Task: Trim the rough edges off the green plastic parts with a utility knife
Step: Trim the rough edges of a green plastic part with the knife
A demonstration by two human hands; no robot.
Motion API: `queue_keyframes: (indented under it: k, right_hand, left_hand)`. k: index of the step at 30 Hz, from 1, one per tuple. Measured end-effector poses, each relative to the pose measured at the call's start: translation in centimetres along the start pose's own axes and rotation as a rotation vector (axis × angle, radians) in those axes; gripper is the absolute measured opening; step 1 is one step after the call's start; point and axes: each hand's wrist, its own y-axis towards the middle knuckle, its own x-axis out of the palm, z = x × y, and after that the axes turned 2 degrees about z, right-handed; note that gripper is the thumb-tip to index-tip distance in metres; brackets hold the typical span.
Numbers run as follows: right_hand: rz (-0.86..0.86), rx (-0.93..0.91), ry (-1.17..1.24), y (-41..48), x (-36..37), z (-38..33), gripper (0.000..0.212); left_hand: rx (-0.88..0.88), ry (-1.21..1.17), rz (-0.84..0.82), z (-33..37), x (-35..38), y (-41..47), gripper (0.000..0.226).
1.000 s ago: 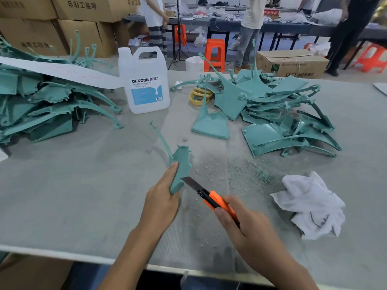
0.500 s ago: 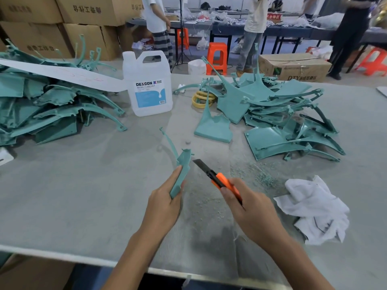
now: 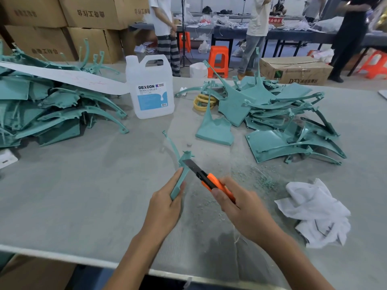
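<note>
My left hand [image 3: 164, 206] grips the lower end of a green plastic part [image 3: 180, 176], held edge-on above the grey table [image 3: 83, 195], its thin curved arm rising toward the far left. In my right hand [image 3: 243, 210] is an orange utility knife [image 3: 211, 182]. Its dark blade lies against the part's upper right edge, near a small tab. A pile of green parts [image 3: 278, 122] lies at the back right, and a bigger heap of green parts [image 3: 46, 109] sits at the far left.
A white DEXCON jug [image 3: 150, 88] stands at the back centre, with yellow rings [image 3: 202, 101] beside it. A crumpled white rag [image 3: 316, 212] lies to my right. Green shavings [image 3: 263, 181] litter the table. Cardboard boxes, orange stools and standing people are beyond the table.
My left hand turned the part from broadside to edge-on. The knife rose from below the part, and its blade now meets the part's upper edge.
</note>
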Motion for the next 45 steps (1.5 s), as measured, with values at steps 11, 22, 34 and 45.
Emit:
queue_keyframes:
  k: [11,22,34,45]
  right_hand:
    - [0.079,-0.027,-0.256,4.7,-1.8,0.5,0.022]
    - [0.056,0.053,-0.355,6.7,-3.3,2.2,0.023]
    - [0.058,0.115,-0.154,5.6,-2.2,2.1,0.019]
    - [0.132,0.328,0.377,3.5,-0.2,2.6,0.022]
  left_hand:
    - [-0.064,-0.049,0.04,-0.2,0.0,0.1,0.034]
    - [-0.014,-0.028,0.021,0.4,-0.1,-0.1,0.043]
    - [0.078,0.007,-0.112,0.9,-0.2,-0.2,0.056]
    - [0.303,0.772,-0.525,1.3,-1.4,-1.1,0.099]
